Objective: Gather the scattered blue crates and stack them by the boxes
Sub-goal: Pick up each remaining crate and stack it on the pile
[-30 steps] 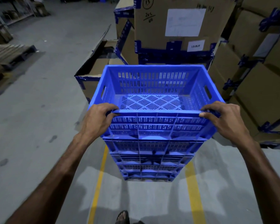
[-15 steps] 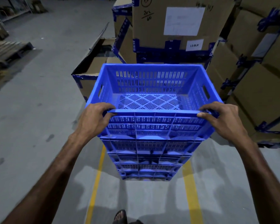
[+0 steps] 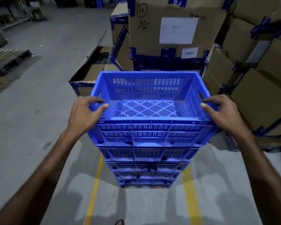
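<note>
Box point(image 3: 172, 34) label "LS-BLR" behind crate stack point(image 3: 149, 140), both hands on rim.

5 stacked blue crates point(image 3: 148, 135), 2 hands point(image 3: 86, 113)

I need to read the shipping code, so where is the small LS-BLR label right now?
In the head view, the LS-BLR label sits low on the right of the big cardboard box directly behind the blue crate stack, just below the larger white sheet.
</note>
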The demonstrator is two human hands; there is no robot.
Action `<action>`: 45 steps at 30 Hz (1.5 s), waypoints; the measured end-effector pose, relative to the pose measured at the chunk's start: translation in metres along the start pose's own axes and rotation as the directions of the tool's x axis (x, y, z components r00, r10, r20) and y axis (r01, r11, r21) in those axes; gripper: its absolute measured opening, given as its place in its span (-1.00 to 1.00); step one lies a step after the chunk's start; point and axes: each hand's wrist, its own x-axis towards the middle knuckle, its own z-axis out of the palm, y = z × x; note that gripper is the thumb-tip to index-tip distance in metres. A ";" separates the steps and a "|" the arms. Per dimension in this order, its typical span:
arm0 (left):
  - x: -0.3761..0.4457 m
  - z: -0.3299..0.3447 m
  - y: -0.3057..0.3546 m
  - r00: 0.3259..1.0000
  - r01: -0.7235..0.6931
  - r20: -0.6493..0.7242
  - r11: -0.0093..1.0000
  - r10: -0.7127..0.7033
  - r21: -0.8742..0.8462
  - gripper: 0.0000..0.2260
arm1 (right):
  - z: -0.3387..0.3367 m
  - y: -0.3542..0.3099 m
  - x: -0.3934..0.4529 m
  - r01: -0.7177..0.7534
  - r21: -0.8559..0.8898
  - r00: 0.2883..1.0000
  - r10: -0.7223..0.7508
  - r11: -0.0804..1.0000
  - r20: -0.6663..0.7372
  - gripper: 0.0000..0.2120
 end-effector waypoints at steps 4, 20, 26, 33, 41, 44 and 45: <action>0.050 0.013 -0.011 0.987 0.157 0.029 0.986 -0.158 0.048 -0.59 | 0.017 0.018 0.055 -0.161 0.008 0.982 0.160 0.987 0.105 -0.39; 0.108 0.052 -0.062 0.753 0.617 0.347 0.784 -0.559 -0.076 -0.73 | 0.054 0.044 0.107 -0.576 0.105 0.809 0.547 0.811 0.214 -0.57; 0.108 0.054 -0.058 0.769 0.591 0.342 0.805 -0.541 -0.057 -0.79 | 0.054 0.041 0.106 -0.591 0.053 0.795 0.570 0.805 0.207 -0.64; 0.114 0.063 -0.071 0.778 0.547 0.302 0.830 -0.551 0.105 -0.75 | 0.053 0.040 0.105 -0.537 -0.140 0.815 0.555 0.832 0.166 -0.64; 0.114 0.059 -0.077 0.790 0.503 0.259 0.829 -0.556 0.245 -0.69 | 0.048 0.033 0.102 -0.502 -0.185 0.829 0.531 0.845 0.175 -0.62; 0.115 0.060 -0.079 0.791 0.508 0.252 0.828 -0.558 0.238 -0.71 | 0.049 0.033 0.102 -0.503 -0.185 0.830 0.532 0.844 0.168 -0.60; 0.115 0.060 -0.080 0.789 0.509 0.252 0.826 -0.561 0.243 -0.71 | 0.049 0.034 0.101 -0.506 -0.181 0.828 0.534 0.843 0.170 -0.59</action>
